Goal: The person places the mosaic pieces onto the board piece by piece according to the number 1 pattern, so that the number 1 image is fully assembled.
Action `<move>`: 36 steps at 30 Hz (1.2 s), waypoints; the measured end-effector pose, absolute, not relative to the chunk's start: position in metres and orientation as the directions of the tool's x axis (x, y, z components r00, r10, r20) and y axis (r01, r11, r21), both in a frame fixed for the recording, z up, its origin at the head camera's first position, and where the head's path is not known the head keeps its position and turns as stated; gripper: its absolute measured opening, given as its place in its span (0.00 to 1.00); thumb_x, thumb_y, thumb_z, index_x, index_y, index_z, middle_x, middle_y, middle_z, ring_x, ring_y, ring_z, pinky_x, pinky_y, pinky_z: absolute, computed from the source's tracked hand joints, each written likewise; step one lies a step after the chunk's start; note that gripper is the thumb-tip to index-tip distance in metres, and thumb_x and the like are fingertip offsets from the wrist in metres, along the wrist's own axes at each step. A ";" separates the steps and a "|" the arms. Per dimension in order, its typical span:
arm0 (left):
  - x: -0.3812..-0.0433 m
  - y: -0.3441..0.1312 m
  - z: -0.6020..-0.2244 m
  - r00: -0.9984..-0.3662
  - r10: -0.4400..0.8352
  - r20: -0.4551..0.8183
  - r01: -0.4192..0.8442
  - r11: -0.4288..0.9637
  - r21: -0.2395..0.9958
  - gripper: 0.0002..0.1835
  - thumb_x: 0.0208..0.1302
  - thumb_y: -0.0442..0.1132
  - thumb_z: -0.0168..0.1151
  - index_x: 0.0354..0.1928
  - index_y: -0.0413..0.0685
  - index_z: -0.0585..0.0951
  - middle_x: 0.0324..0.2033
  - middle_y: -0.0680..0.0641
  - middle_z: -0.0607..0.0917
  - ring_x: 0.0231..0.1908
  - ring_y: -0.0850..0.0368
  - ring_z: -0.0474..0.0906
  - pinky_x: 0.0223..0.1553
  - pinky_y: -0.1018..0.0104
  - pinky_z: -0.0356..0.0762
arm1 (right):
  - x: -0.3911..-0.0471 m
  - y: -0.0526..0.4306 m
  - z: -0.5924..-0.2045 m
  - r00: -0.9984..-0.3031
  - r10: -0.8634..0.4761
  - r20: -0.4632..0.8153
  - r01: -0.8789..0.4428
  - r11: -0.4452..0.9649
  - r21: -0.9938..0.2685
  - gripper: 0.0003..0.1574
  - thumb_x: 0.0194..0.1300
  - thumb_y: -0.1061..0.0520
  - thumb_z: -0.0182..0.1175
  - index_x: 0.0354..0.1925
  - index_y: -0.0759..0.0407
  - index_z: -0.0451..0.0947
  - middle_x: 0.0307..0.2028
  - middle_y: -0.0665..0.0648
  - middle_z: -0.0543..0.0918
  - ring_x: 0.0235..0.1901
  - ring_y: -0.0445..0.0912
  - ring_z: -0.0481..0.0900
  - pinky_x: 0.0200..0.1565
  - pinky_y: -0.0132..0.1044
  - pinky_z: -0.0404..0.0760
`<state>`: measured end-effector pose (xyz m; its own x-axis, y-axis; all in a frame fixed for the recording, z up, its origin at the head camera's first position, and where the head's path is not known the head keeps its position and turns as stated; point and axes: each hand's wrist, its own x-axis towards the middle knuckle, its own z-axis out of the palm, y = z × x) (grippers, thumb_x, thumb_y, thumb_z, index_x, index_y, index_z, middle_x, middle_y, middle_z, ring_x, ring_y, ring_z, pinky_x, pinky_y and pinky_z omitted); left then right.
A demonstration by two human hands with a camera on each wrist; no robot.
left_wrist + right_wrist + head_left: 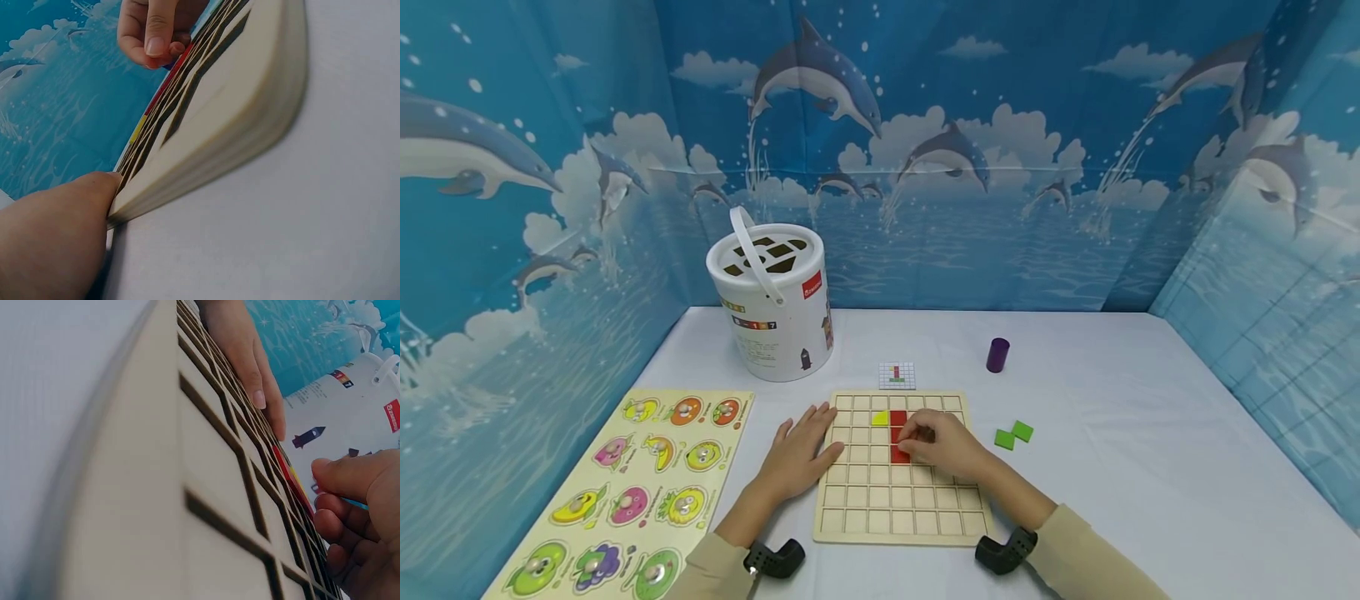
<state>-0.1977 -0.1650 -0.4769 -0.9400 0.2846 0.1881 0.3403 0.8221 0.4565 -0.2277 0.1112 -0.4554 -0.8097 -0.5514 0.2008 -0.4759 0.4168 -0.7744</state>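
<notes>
My left hand lies with fingers spread on the left edge of a wooden grid board, thumb against the rim. Over the board, my right hand has its fingers curled, with thumb and fingertips close together right at a column of red tiles. I cannot tell whether a tile is between those fingertips. Beside the top red tile sits a yellow tile with a rounded edge. In the right wrist view, the fingertips of the right hand are near the grid surface.
Two green tiles lie right of the board, a purple cylinder behind them. A small pattern card is beyond the board. A white lidded bucket stands back left; a fruit puzzle board lies at left.
</notes>
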 end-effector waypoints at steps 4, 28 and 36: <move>-0.197 -0.165 -0.477 -0.941 0.285 0.184 0.339 0.823 0.456 0.34 0.71 0.54 0.52 0.72 0.43 0.65 0.71 0.43 0.64 0.72 0.44 0.54 0.68 0.38 0.43 | -0.229 0.120 -0.452 -0.834 -0.520 0.182 -0.440 0.429 -0.789 0.03 0.65 0.55 0.65 0.34 0.52 0.82 0.31 0.46 0.78 0.30 0.42 0.73 0.32 0.32 0.74; -0.198 -0.167 -0.479 -0.939 0.289 0.187 0.343 0.820 0.458 0.34 0.71 0.54 0.52 0.72 0.43 0.65 0.71 0.43 0.64 0.72 0.45 0.53 0.68 0.38 0.44 | -0.233 0.190 -0.446 -0.915 -0.360 0.184 -0.364 0.536 -0.761 0.03 0.64 0.59 0.65 0.35 0.58 0.82 0.27 0.49 0.78 0.28 0.43 0.72 0.30 0.33 0.73; -0.198 -0.167 -0.479 -0.939 0.291 0.185 0.345 0.820 0.456 0.33 0.71 0.53 0.52 0.72 0.42 0.65 0.71 0.42 0.64 0.72 0.44 0.53 0.68 0.37 0.44 | -0.232 0.212 -0.442 -0.947 -0.275 0.163 -0.302 0.601 -0.740 0.04 0.66 0.58 0.64 0.36 0.57 0.82 0.26 0.50 0.77 0.28 0.46 0.72 0.28 0.33 0.72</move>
